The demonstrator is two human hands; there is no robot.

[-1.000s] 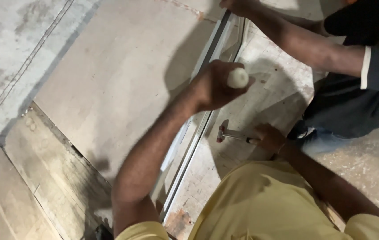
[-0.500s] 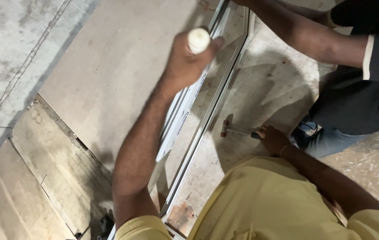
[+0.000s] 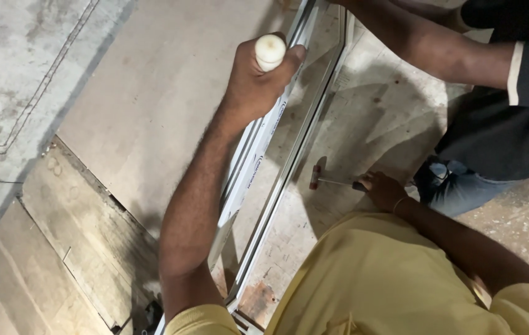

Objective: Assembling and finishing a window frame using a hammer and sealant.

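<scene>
1. Left hand fist clamped round a cream-white cylindrical plastic handle, raised over the long white metal frame rail.
2. Right hand fingers closed on grip of a small red-headed hammer w/ thin metal shaft, lying on concrete floor beside rail.
3. Co-worker's arm reaches to rail's far end.

Left hand gripping round handle over frame rail; right hand lying rightward, holding what looks like hammer on floor.
</scene>
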